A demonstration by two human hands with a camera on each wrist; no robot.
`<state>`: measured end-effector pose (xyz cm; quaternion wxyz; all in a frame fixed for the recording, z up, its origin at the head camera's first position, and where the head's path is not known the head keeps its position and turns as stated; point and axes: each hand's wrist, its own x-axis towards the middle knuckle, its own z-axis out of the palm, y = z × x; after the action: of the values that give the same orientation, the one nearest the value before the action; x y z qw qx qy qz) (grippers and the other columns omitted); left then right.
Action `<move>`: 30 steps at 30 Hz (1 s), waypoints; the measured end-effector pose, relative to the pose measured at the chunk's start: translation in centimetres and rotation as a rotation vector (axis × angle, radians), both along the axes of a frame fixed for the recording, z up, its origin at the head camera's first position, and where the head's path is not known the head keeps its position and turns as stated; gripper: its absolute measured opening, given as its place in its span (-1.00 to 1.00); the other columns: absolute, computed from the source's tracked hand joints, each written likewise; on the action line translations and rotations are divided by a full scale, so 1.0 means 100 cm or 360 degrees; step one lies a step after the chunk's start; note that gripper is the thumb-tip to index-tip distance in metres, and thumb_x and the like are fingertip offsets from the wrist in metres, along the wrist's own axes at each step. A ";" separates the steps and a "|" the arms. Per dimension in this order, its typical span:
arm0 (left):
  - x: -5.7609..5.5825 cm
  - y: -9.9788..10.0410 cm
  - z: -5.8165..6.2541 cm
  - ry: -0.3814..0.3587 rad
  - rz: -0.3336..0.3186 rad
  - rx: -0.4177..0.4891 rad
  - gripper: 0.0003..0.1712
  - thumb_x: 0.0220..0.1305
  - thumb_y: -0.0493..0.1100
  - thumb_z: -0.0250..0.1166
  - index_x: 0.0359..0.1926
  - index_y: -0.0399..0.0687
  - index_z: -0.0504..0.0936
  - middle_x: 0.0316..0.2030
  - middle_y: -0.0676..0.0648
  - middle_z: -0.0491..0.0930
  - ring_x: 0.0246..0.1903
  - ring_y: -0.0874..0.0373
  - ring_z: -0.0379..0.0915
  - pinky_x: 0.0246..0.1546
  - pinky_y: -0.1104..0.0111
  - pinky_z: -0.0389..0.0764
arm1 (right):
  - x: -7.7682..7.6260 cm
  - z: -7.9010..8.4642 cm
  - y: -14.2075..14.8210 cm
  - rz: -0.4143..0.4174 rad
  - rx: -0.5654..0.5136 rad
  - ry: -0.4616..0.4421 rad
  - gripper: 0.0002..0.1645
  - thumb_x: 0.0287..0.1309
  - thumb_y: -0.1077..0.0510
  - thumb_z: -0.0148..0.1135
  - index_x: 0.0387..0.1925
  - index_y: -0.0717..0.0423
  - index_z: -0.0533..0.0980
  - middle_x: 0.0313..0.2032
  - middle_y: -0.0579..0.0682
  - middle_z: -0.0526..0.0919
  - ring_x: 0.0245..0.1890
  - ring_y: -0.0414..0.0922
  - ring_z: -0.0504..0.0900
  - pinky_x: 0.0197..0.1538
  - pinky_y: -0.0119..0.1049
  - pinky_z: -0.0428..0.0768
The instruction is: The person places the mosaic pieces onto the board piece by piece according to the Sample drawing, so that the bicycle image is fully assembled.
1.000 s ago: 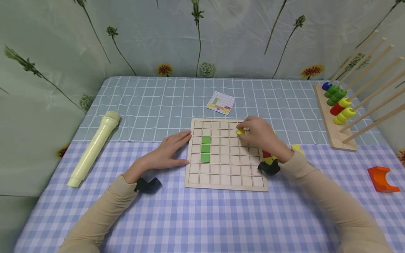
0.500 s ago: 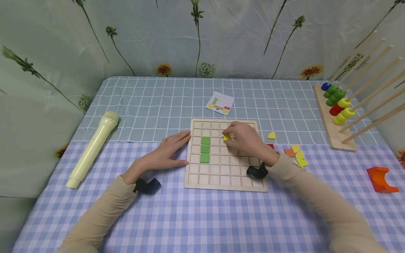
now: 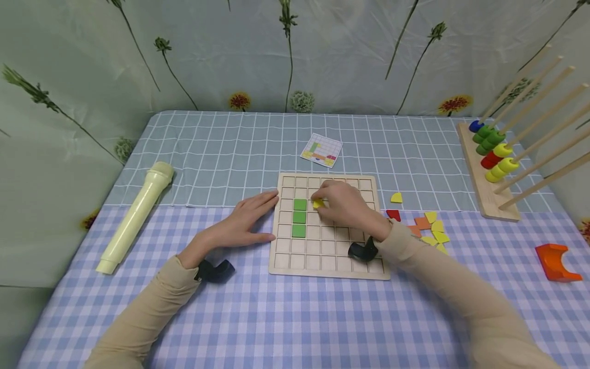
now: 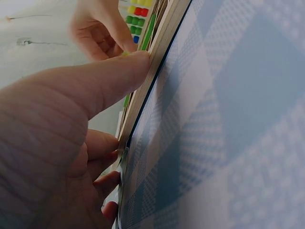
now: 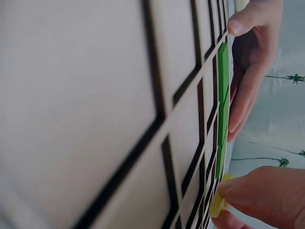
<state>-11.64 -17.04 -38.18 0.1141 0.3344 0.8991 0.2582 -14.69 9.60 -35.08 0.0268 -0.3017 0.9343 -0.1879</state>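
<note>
A wooden grid board (image 3: 313, 261) lies on the table, with three green square tiles (image 3: 299, 217) set in one column on its left side. My right hand (image 3: 343, 202) pinches a yellow tile (image 3: 318, 204) between thumb and fingers, low over the cell beside the top green tile. In the right wrist view the yellow tile (image 5: 220, 196) stands tilted close to the grid. My left hand (image 3: 246, 220) lies with extended fingers against the board's left edge; the left wrist view shows its thumb (image 4: 119, 76) touching that edge.
Right of the board lie loose yellow tiles (image 3: 440, 237), orange tiles (image 3: 421, 223) and a red tile (image 3: 393, 215). A pattern card (image 3: 321, 150) is behind it. A bead rack (image 3: 488, 174) and orange block (image 3: 555, 261) stand right; a cream tube (image 3: 135, 218) lies left.
My right hand has moved left across the board with the yellow tile, from the upper right part to beside the green tiles. My left hand has stayed in place.
</note>
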 end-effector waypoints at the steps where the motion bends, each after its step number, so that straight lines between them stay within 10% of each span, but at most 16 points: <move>1: 0.000 0.000 0.000 0.0000 0.0001 0.0000 0.00 0.14 0.04 0.32 0.45 -0.18 -0.01 0.47 -0.15 -0.06 0.46 -0.08 -0.16 0.30 -0.11 -0.03 | 0.000 0.000 -0.001 0.0002 0.0003 -0.0010 -0.71 -0.02 0.26 0.24 -0.19 0.11 0.68 -0.24 0.04 0.68 -0.29 -0.09 0.59 -0.33 -0.28 0.51; 30: 0.000 0.000 -0.001 0.0005 -0.0007 -0.0001 0.00 0.15 0.05 0.31 0.45 -0.16 -0.02 0.48 -0.13 -0.06 0.46 -0.07 -0.17 0.32 -0.11 -0.04 | -0.001 -0.002 -0.011 -0.0002 0.0048 -0.0070 -0.69 0.00 0.25 0.26 -0.15 0.13 0.67 -0.29 0.04 0.66 -0.41 -0.15 0.49 -0.40 -0.37 0.40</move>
<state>-11.62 -17.03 -38.26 0.1133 0.3369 0.8986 0.2573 -14.78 8.50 -35.33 0.0518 -0.2964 0.9365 -0.1804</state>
